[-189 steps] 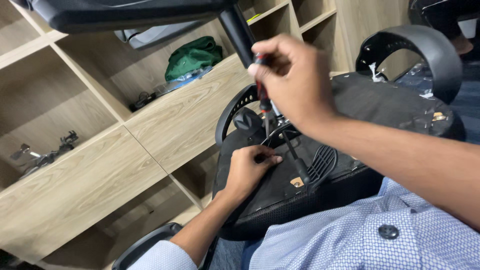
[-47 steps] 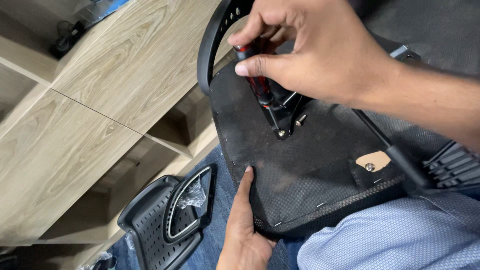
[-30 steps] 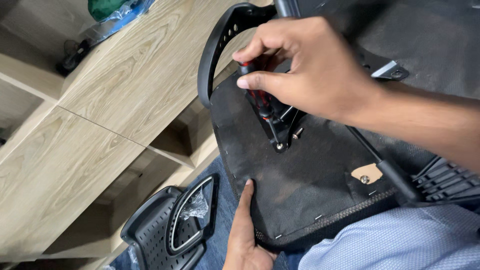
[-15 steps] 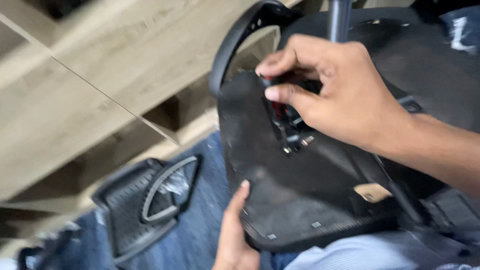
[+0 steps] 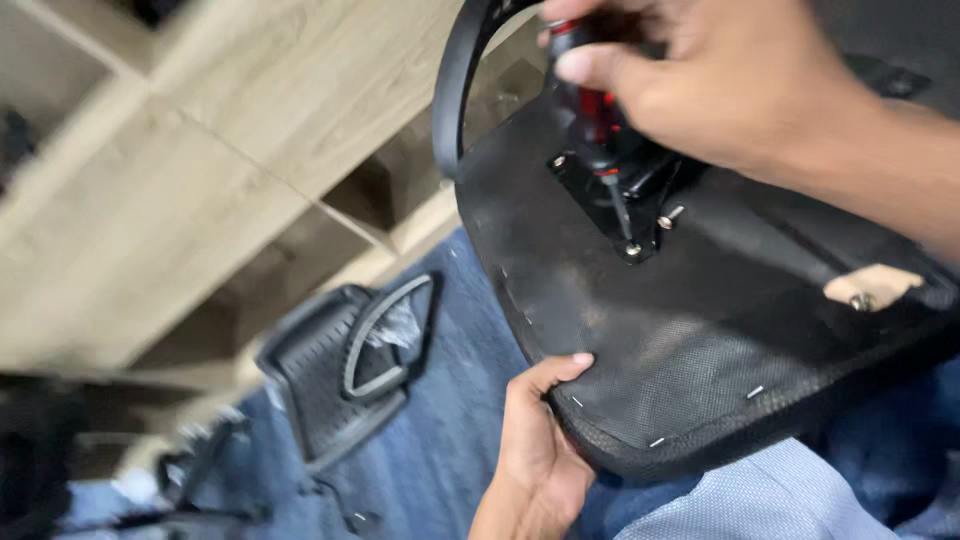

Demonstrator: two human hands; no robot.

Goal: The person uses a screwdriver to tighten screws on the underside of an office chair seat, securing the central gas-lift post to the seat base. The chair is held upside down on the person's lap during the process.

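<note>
The screwdriver (image 5: 600,130), red and black in the handle with a thin metal shaft, stands nearly upright at upper centre of the frame, its tip on a screw (image 5: 632,249) at the corner of a black bracket (image 5: 610,185). It looks light and stiff; the ribbed handle is the natural place to grip. The right hand (image 5: 720,80) is closed around that handle. The bracket sits on the underside of a black chair seat (image 5: 640,340), a broad, rigid and probably weighty panel resting across the person's lap. The left hand (image 5: 535,450) cups its lower edge, thumb on top. A loose black armrest (image 5: 350,365) lies on the blue floor at lower left. The frame is blurred, and the right hand hides the handle's top.
</note>
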